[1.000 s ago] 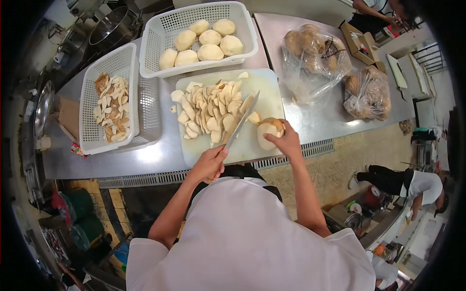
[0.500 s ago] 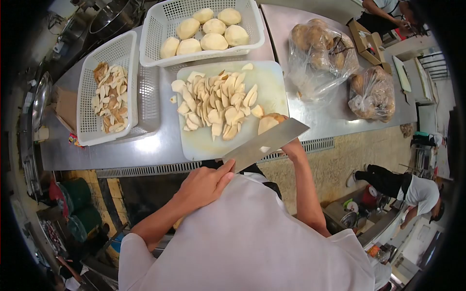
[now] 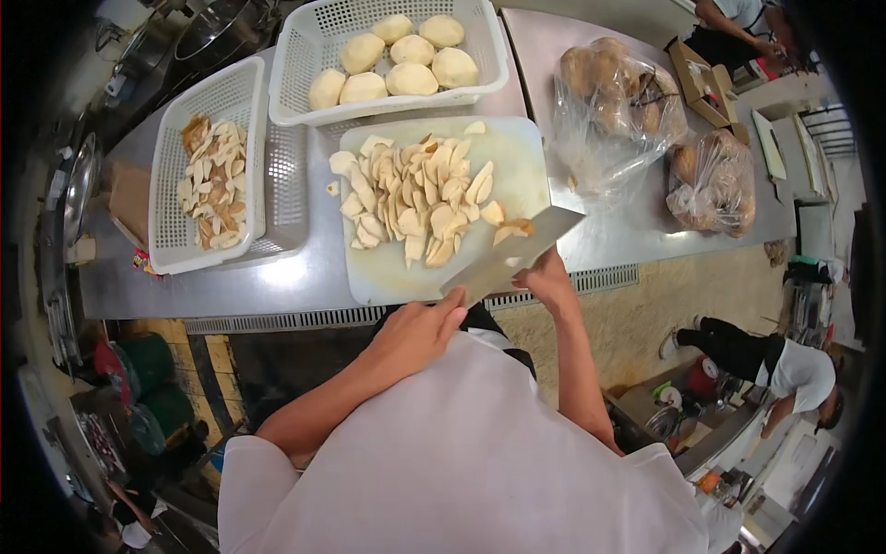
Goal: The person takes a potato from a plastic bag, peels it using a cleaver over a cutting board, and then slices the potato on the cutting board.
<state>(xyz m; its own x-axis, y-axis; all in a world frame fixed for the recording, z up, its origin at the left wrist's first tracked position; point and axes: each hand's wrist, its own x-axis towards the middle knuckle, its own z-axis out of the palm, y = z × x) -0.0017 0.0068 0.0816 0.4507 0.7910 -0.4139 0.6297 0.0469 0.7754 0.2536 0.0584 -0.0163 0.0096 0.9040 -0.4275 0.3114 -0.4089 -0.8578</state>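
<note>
Cleaver [image 3: 512, 258] in the left hand [image 3: 415, 334], its broad blade slanting away and to the right above the near right corner of the cutting board [image 3: 377, 277]; the left hand is wrapped round the handle end, thumb and index finger close against the blade; the right hand [image 3: 549, 277] is bent just beyond the blade, its fingers partly behind the metal, so I cannot tell whether it grasps anything; a brown-edged pale piece [image 3: 514, 229] shows past the far edge of the blade, with a small chunk [image 3: 493, 213] just left of it; a heap of pale slices [image 3: 411, 198], some edged with brown, covers the middle of the board, and a lone slice [image 3: 475, 127] lies near its far edge; the board rests on a metal table [image 3: 318, 286]; beyond it a white basket [image 3: 397, 112] holds eight peeled, rounded tubers [image 3: 412, 79]; to the left a second basket [image 3: 253, 152] holds peelings [image 3: 217, 185]; to the right lie two clear plastic bags of brown tubers, one farther off [image 3: 609, 102] and one nearer [image 3: 711, 189]; beside the farther bag stands an open cardboard box [image 3: 690, 78]; at far right a person in a white top [image 3: 801, 374] bends forward.
</note>
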